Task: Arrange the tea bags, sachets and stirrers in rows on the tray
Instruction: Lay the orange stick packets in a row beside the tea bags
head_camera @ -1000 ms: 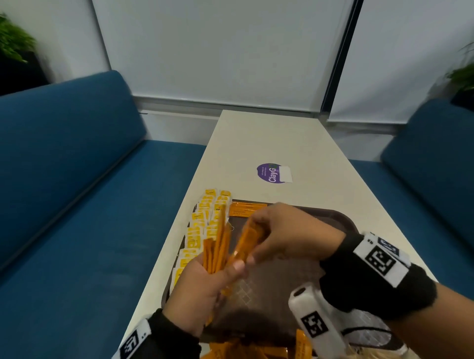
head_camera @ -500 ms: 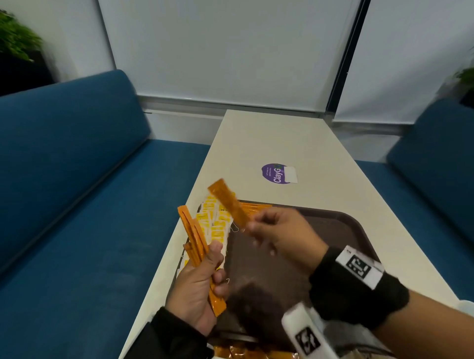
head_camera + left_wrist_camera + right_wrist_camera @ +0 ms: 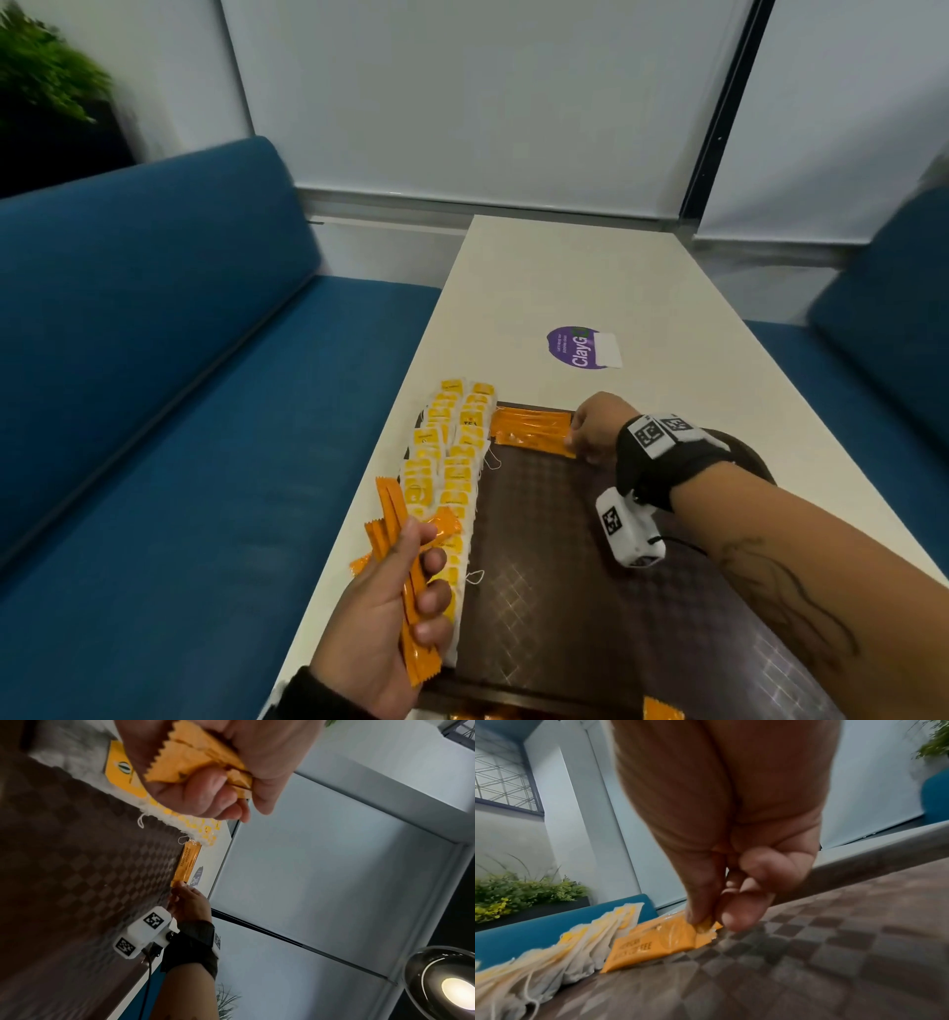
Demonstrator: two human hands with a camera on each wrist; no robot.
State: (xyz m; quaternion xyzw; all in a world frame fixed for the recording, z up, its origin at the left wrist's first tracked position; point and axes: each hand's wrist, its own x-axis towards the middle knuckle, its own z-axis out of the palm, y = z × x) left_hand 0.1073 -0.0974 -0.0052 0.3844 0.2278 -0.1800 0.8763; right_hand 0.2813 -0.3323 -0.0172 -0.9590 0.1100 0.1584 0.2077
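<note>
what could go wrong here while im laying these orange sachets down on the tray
The left hand grips a loose fan of orange sachets above the tea bags; one could slip and disturb those rows. The right hand pinches a sachet beside the laid sachets and might nudge them askew.

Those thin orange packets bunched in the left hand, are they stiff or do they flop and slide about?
The orange sachets probably flex rather than flop: they stand up out of the left hand yet fan apart unevenly. Their glossy wrappers may slide over one another, which would explain the spread. They look light, since the right hand places one at the tray's far edge by a fingertip pinch.
</note>
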